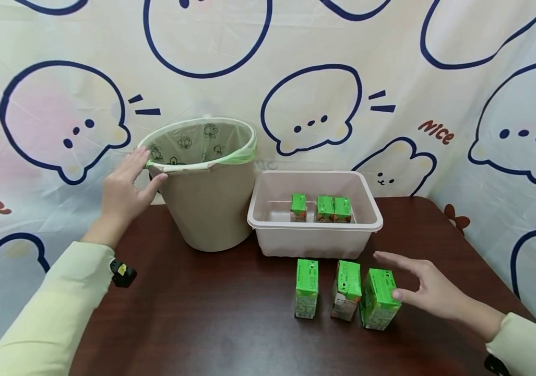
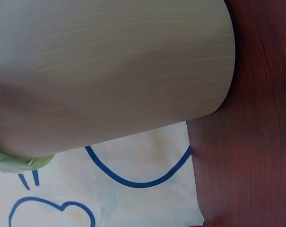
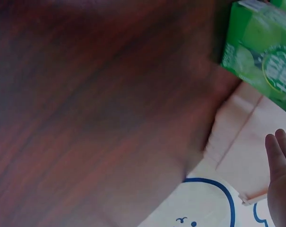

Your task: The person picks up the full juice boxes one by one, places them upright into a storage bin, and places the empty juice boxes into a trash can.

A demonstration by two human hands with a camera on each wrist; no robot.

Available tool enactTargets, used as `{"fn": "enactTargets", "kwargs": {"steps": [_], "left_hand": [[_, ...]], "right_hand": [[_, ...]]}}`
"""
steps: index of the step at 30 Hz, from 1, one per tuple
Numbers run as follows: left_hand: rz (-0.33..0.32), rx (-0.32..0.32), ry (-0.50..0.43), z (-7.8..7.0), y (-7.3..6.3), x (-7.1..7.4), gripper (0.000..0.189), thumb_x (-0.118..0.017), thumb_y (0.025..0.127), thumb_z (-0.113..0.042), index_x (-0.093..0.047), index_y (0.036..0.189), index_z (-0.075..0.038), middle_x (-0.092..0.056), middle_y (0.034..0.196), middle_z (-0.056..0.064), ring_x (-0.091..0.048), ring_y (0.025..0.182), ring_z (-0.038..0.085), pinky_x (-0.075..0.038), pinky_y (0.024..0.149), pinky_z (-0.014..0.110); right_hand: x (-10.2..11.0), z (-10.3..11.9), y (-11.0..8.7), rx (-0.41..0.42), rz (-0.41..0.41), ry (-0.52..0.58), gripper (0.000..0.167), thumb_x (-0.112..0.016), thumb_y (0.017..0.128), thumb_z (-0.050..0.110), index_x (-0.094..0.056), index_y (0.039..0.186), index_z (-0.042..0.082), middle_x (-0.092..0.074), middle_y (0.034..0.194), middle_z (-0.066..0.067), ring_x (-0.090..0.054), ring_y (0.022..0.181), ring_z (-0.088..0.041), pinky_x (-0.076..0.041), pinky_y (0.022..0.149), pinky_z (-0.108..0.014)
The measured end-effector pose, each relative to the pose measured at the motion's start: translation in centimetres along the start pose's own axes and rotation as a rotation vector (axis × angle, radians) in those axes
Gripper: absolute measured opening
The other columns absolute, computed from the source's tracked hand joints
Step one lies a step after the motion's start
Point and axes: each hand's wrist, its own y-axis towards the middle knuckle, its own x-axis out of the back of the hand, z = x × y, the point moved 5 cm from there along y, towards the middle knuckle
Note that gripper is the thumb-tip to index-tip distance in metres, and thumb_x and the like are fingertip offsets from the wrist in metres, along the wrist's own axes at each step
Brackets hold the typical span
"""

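Note:
My left hand (image 1: 127, 189) rests on the left side of the rim of a beige trash bin (image 1: 206, 209), its fingers straight. A pale green liner (image 1: 180, 143) is folded over that rim. On the right, my right hand (image 1: 432, 291) is spread beside the rightmost green drink carton (image 1: 380, 298). Its thumb is at the carton's edge; I cannot tell whether they touch. The fingers reach past it without curling round it. Two more drink cartons, a middle one (image 1: 346, 290) and a left one (image 1: 306, 288), stand upright in the same row.
Behind the row is a pale pink plastic basin (image 1: 312, 241), next to the bin. Three small green cartons (image 1: 325, 209) stand inside it. Everything sits on a dark brown table (image 1: 211, 313), with a cartoon-printed cloth (image 1: 314, 112) hanging behind.

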Motion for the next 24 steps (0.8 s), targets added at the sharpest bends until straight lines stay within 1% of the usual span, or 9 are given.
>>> {"fn": "enactTargets", "kwargs": {"steps": [4,8,10,14,16,20,22,24], "left_hand": [[-0.019,0.013,0.003,0.1,-0.2,0.0,0.087,-0.045,0.089,-0.071,-0.061,0.126,0.006,-0.056,0.13,0.022,-0.053,0.121,0.04,-0.034,0.109,0.041],[-0.059,0.017,0.003,0.0,-0.2,-0.1,0.087,-0.046,0.089,-0.072,-0.062,0.124,0.006,-0.058,0.128,0.021,-0.054,0.121,0.038,-0.037,0.107,0.041],[-0.07,0.025,0.001,0.0,-0.2,-0.1,0.087,-0.046,0.089,-0.072,-0.062,0.125,0.006,-0.058,0.128,0.02,-0.054,0.121,0.036,-0.038,0.106,0.041],[-0.067,0.052,0.006,0.1,-0.3,-0.2,0.087,-0.045,0.088,-0.073,-0.06,0.128,0.003,-0.057,0.13,0.019,-0.052,0.124,0.032,-0.04,0.104,0.043],[-0.066,0.061,0.009,0.2,-0.3,-0.2,0.087,-0.045,0.088,-0.073,-0.059,0.129,0.002,-0.057,0.13,0.018,-0.052,0.124,0.031,-0.041,0.103,0.045],[-0.073,0.068,0.002,0.3,-0.3,-0.3,0.087,-0.046,0.087,-0.074,-0.061,0.128,0.001,-0.058,0.129,0.017,-0.053,0.123,0.03,-0.042,0.101,0.046],[-0.076,0.072,-0.005,0.4,-0.4,-0.3,0.087,-0.047,0.086,-0.074,-0.061,0.128,0.0,-0.058,0.129,0.016,-0.053,0.123,0.03,-0.042,0.102,0.045],[-0.079,0.076,-0.01,0.5,-0.4,-0.3,0.086,-0.048,0.086,-0.074,-0.062,0.127,0.001,-0.059,0.128,0.016,-0.053,0.123,0.029,-0.042,0.102,0.044]], "right_hand": [[-0.7,-0.2,-0.3,-0.046,0.042,0.022,0.079,-0.077,0.079,0.016,-0.04,0.149,0.017,-0.051,0.142,0.0,-0.05,0.126,-0.012,-0.043,0.096,-0.026],[-1.4,-0.4,-0.7,-0.067,0.05,0.031,0.087,-0.081,0.076,0.019,-0.036,0.151,0.018,-0.05,0.144,0.0,-0.047,0.128,-0.011,-0.042,0.097,-0.025],[-1.6,-0.5,-0.9,-0.083,0.044,0.015,0.089,-0.082,0.073,0.02,-0.037,0.15,0.019,-0.051,0.143,0.001,-0.047,0.128,-0.01,-0.043,0.096,-0.026],[-1.9,-0.3,-1.1,-0.103,0.037,-0.021,0.088,-0.085,0.072,0.022,-0.04,0.148,0.02,-0.054,0.139,-0.002,-0.05,0.124,-0.009,-0.048,0.091,-0.031],[-1.9,-0.1,-1.1,-0.107,0.034,-0.019,0.085,-0.085,0.073,0.022,-0.043,0.146,0.018,-0.057,0.135,-0.001,-0.053,0.12,-0.008,-0.049,0.088,-0.032],[-2.0,0.1,-1.0,-0.104,0.022,0.036,0.076,-0.086,0.074,0.02,-0.049,0.14,0.01,-0.065,0.118,0.005,-0.061,0.104,-0.008,-0.052,0.081,-0.029],[-2.0,0.2,-0.9,-0.098,0.015,0.068,0.072,-0.086,0.074,0.018,-0.051,0.136,0.008,-0.066,0.11,0.008,-0.063,0.097,-0.009,-0.053,0.078,-0.027],[-1.9,0.4,-0.8,-0.087,0.012,0.085,0.069,-0.086,0.074,0.016,-0.051,0.134,0.008,-0.067,0.107,0.008,-0.064,0.094,-0.01,-0.053,0.076,-0.026]]}}
